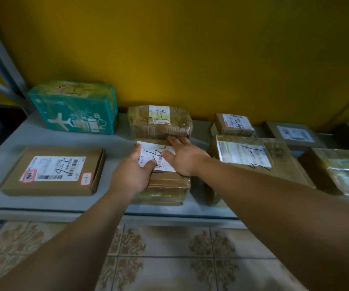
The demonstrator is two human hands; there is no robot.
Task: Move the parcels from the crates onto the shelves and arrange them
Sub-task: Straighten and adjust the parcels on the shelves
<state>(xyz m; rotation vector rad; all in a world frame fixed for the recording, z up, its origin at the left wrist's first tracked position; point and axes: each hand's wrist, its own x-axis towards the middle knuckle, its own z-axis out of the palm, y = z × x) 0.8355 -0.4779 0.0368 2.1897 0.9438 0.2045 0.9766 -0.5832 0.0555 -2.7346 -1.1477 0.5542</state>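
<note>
Looks like the arranging step rather than the fetching: no crate in view, and the taped brown parcel (165,185) already down on the grey shelf (32,139), at the centre of the frame near the front edge. Grips it with the left hand (131,173), thumb across the white label (158,152) and fingers along the left edge; lays the right hand (185,157) flat on top, fingers straight and spread, grasping nothing, fingertips reaching the wrapped parcel (161,122) just behind. Touching or barely apart, those two parcels: cannot tell under the fingers. To the left, well apart, a flat brown box (53,171); in the upper left, a teal box (74,108) against the yellow wall (190,49); just beside on the right, a large flat parcel (253,158), with more parcels beyond it toward the right edge. Probably calls next for a short push straight back or a slight turn to square the label with its neighbours, then letting go with both hands. Needs care to slide without nudging the wrapped parcel out of line or scraping the large flat one, given the narrow gap there
</note>
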